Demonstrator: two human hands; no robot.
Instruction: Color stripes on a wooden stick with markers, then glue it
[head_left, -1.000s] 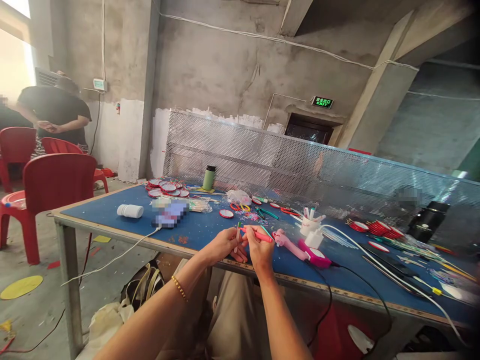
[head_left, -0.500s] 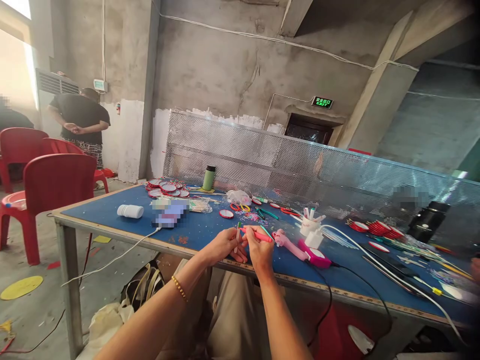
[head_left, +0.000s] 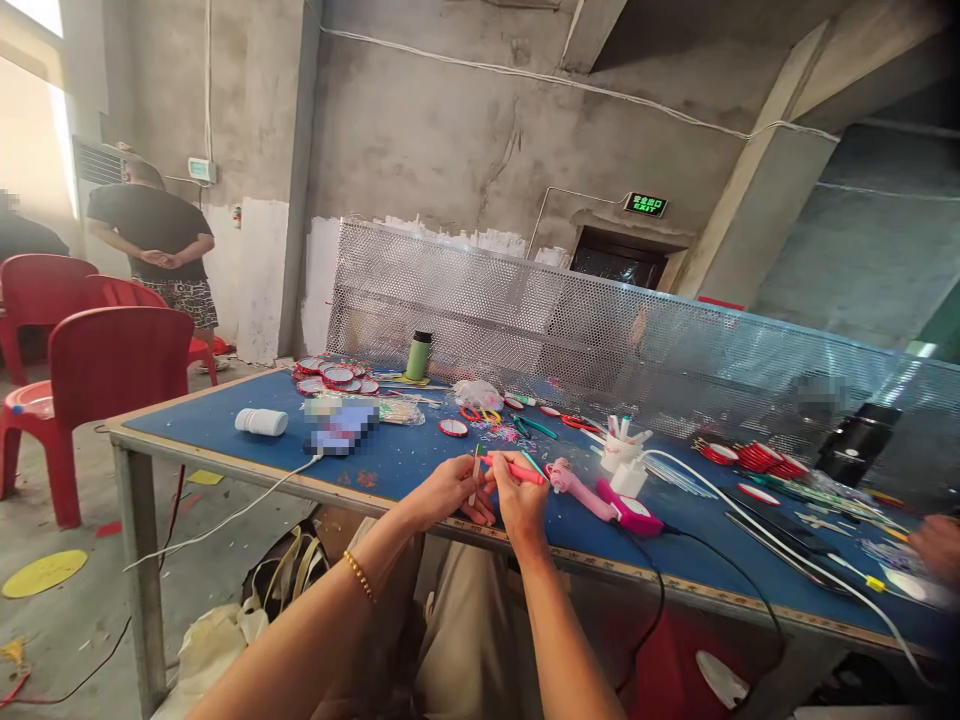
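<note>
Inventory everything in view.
table: one, blue, centre
pen: one, red, centre
stick: one, pale, centre
bottle: one, white, left
phone: one, bluish, left
flask: one, green, back
discs: many, red-rimmed, left and right
hand tools: several, green, red, yellow, middle
cup: one, white, mid-right
device: one, pink, mid-right
chairs: at least three, red, left
mesh panel: one, grey, behind table
exit sign: one, green, wall
people: two, dark tops, left
co-worker's hand: one, blurred, right
left grip: one, on stick
right grip: one, on pen
</note>
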